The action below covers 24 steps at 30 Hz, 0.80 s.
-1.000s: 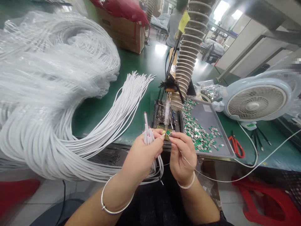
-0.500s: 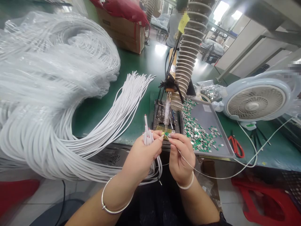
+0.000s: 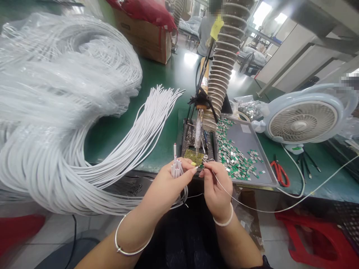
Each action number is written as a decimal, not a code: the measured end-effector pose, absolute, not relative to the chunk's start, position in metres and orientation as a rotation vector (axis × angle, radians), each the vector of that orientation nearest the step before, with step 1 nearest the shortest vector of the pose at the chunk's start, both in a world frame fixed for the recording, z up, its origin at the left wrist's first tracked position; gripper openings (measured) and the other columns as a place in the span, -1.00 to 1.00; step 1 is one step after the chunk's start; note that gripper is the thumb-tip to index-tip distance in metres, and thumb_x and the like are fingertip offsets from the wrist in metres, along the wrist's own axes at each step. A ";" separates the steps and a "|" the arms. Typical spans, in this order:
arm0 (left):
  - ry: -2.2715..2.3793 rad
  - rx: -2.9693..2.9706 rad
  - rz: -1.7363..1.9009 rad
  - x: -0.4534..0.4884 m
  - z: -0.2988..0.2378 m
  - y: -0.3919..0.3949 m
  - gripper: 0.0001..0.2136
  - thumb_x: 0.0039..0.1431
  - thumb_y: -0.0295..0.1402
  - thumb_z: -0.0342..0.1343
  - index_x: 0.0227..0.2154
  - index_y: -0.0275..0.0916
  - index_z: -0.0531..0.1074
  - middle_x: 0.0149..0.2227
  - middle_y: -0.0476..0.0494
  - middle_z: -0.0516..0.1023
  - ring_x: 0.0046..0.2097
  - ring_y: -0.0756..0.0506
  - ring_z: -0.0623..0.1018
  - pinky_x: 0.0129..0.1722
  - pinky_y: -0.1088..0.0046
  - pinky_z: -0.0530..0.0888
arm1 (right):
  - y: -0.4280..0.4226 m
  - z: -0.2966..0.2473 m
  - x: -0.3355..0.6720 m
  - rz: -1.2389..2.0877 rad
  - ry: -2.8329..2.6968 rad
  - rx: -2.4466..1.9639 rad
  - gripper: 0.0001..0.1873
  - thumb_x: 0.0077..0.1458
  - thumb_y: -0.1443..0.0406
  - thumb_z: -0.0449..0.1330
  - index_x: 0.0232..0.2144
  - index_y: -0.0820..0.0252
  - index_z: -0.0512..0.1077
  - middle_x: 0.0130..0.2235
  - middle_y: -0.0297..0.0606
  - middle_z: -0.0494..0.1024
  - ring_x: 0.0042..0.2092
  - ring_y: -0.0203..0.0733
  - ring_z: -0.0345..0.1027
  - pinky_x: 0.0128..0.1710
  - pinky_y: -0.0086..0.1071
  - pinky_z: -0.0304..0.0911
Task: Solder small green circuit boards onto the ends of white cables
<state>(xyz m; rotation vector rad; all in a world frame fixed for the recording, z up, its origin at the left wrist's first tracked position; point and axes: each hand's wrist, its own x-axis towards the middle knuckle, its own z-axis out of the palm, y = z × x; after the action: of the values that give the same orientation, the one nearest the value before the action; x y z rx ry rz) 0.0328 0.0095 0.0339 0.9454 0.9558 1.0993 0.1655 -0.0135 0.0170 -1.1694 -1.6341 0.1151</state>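
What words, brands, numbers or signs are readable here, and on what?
No text here is clear enough to read.
Fan: hub mark blurred; green sticker too small.
Cardboard box: small dark mark, blurred.
Soldering iron: reddish handle marking, illegible.
Tray: white label, nothing legible.
Yellow tag: nothing legible.

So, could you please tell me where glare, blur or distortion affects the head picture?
Head view: glare whitens a patch of the green tabletop; head view, left: streaky highlights cover the plastic wrap; head view, right: the fan looks stretched, probably by the wide lens; head view, centre: the tiny green piece at the fingers is too soft for detail.
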 end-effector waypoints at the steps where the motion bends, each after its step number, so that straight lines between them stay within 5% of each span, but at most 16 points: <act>1: 0.963 0.965 1.099 0.032 0.033 0.009 -0.91 -0.05 -0.38 0.21 -0.57 -0.24 0.43 -0.37 -0.03 0.47 -0.27 -0.03 0.46 -0.21 0.49 0.34 | -0.013 0.018 0.165 0.128 -1.648 -1.179 -0.81 0.12 0.46 0.03 -0.25 0.16 0.37 -0.38 -0.28 0.45 -0.32 -0.24 0.37 -0.32 -0.31 0.36; 10: 1.070 1.205 0.899 0.023 0.042 0.007 -0.86 0.07 -0.29 0.10 -0.49 -0.23 0.46 -0.54 0.04 0.36 -0.48 0.02 0.30 -0.41 0.49 0.27 | -0.011 0.018 0.165 0.030 -1.684 -1.092 -0.79 0.09 0.52 0.05 -0.28 0.17 0.36 -0.35 -0.26 0.39 -0.30 -0.26 0.33 -0.34 -0.34 0.33; 20: 0.977 1.193 0.967 0.027 0.042 0.010 -0.87 0.05 -0.40 0.08 -0.57 -0.22 0.32 -0.33 -0.05 0.47 -0.24 -0.07 0.46 -0.14 0.37 0.35 | -0.015 0.014 0.163 0.139 -1.631 -1.058 -0.64 0.12 0.50 -0.02 -0.05 0.18 0.29 -0.20 -0.16 0.49 -0.18 -0.21 0.42 -0.20 -0.27 0.42; 24: 1.042 1.223 0.975 0.027 0.044 0.012 -0.87 0.06 -0.38 0.09 -0.56 -0.22 0.32 -0.31 -0.03 0.44 -0.23 -0.07 0.45 -0.15 0.37 0.34 | -0.014 0.012 0.165 0.191 -1.584 -1.070 -0.68 0.12 0.51 -0.02 -0.11 0.16 0.34 -0.20 -0.19 0.50 -0.18 -0.22 0.43 -0.18 -0.27 0.41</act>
<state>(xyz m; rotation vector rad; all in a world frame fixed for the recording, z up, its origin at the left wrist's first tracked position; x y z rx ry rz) 0.0267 0.0121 0.0444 1.2230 1.0421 0.9755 0.1645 -0.0143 0.0125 -1.0704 -1.5839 0.1914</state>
